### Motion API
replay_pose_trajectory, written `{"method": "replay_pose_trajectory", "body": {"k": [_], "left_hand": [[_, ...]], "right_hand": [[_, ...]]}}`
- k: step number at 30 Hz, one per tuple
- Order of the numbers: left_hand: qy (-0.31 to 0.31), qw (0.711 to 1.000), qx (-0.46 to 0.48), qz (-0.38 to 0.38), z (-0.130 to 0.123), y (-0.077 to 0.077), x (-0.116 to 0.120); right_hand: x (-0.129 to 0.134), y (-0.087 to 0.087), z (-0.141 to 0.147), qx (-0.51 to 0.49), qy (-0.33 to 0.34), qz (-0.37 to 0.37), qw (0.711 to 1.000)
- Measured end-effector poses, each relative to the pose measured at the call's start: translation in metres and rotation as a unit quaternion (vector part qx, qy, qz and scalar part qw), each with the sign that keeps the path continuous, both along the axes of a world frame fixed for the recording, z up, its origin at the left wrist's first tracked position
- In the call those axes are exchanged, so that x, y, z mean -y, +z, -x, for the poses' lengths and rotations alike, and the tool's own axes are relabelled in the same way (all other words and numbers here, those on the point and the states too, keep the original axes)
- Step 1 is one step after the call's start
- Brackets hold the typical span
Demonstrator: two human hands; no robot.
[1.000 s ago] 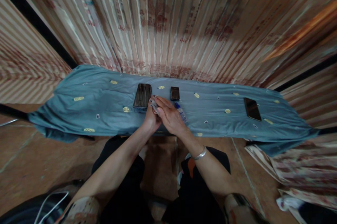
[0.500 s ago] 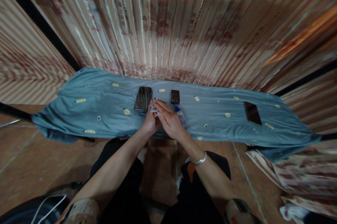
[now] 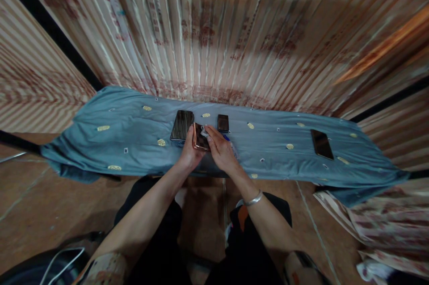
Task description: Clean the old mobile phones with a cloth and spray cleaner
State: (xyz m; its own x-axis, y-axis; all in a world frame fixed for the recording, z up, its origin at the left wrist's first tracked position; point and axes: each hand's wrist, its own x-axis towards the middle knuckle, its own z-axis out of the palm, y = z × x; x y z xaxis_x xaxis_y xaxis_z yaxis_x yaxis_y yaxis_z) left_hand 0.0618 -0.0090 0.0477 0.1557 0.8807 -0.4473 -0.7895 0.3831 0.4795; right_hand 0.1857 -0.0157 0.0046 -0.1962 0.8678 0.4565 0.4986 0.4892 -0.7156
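Observation:
My left hand [image 3: 191, 153] is closed around the left edge of a phone [image 3: 200, 140] with a shiny copper-coloured rim and a dark face turned up. A small crumpled grey-white cloth [image 3: 204, 132] is pinched in my right hand [image 3: 219, 148] and pressed on the phone's face. Just beyond my left hand lies a larger dark phone [image 3: 182, 124], which seems to rest on another flat thing. A small black square case [image 3: 223, 123] sits past my right fingers. Behind my right hand a bottle with a blue tip [image 3: 227, 137] is mostly hidden.
All this is on a narrow surface under a blue-green patterned cloth [image 3: 134, 128]. Another dark phone [image 3: 322, 144] lies far to the right. Pleated curtains [image 3: 208, 30] hang behind and at both sides, with black poles [image 3: 50, 21] at the corners. My knees are below the front edge.
My right hand has moved right and down, off the top of the phone. The phone is now tilted into view, its dark face and copper rim showing. The bottle is more covered.

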Motion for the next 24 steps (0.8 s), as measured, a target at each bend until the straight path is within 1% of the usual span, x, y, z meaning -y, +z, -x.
{"method": "replay_pose_trajectory", "body": {"k": [6,13,17,21,24], "left_hand": [[0.021,1.000,-0.004,-0.014,0.007,-0.004,-0.006],[0.043,0.999,-0.024,-0.023,0.012,-0.012,-0.013],[0.058,0.997,-0.013,-0.046,0.008,-0.013,-0.010],[0.053,0.998,-0.013,-0.036,-0.001,-0.014,-0.005],[0.059,0.997,-0.022,-0.039,-0.006,-0.018,-0.002]], "right_hand": [[0.006,0.001,0.003,0.005,0.005,-0.003,1.000],[0.020,0.006,0.008,0.025,0.040,-0.016,0.999],[0.026,0.008,0.011,0.035,0.061,-0.017,0.997],[0.025,0.006,0.013,0.052,0.054,-0.013,0.997],[0.020,0.004,0.012,0.053,0.049,-0.010,0.997]]}}
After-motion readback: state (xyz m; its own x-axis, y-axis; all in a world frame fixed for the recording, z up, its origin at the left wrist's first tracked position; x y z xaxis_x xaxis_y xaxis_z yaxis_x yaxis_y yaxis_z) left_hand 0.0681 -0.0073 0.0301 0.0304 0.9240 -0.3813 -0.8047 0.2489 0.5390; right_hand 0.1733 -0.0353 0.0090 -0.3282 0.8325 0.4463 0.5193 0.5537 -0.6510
